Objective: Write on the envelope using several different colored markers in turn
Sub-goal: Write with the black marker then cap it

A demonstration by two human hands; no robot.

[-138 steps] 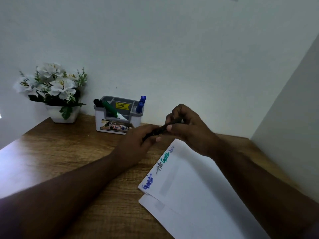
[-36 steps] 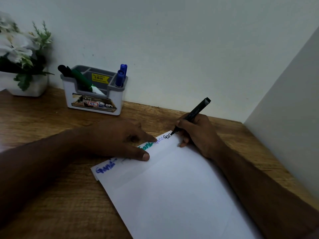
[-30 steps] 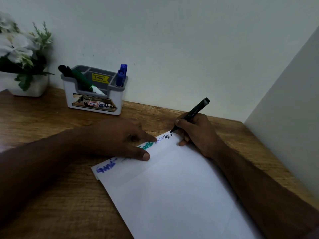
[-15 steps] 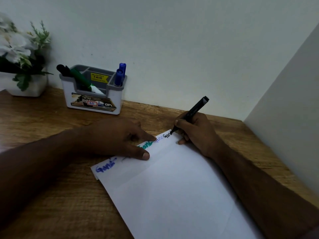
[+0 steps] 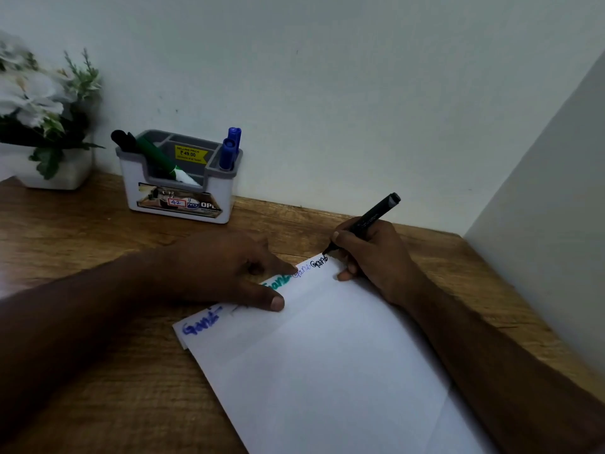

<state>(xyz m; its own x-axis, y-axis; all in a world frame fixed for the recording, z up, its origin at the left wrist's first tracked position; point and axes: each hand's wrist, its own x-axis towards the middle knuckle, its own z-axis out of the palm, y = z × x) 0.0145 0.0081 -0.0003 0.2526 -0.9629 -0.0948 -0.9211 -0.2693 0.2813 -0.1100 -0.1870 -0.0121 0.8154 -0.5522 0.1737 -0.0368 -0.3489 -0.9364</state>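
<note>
While my right hand (image 5: 376, 260) keeps its fingers closed around the black marker (image 5: 368, 221), the tip touches the far corner of the white envelope (image 5: 327, 365), at the end of a small black word. That marker tilts up and away from the envelope, its blunt end pointing toward the wall. My left hand (image 5: 229, 267) lies palm down on the envelope's far edge, fingers spread flat and gripping nothing, with the thumb and forefinger pressing the paper; it covers part of the green word written there. Along that same edge sit a blue word at the near-left corner and a faint purple word just beside the black one. The envelope lies slantwise on the wooden desk (image 5: 82, 257). Beyond the envelope, against the wall, stands a white and grey pen holder (image 5: 180, 191) with a green marker (image 5: 157, 158), a black one and two blue markers (image 5: 230, 147) in it. Left of the holder is a pot of white flowers (image 5: 39, 103).
</note>
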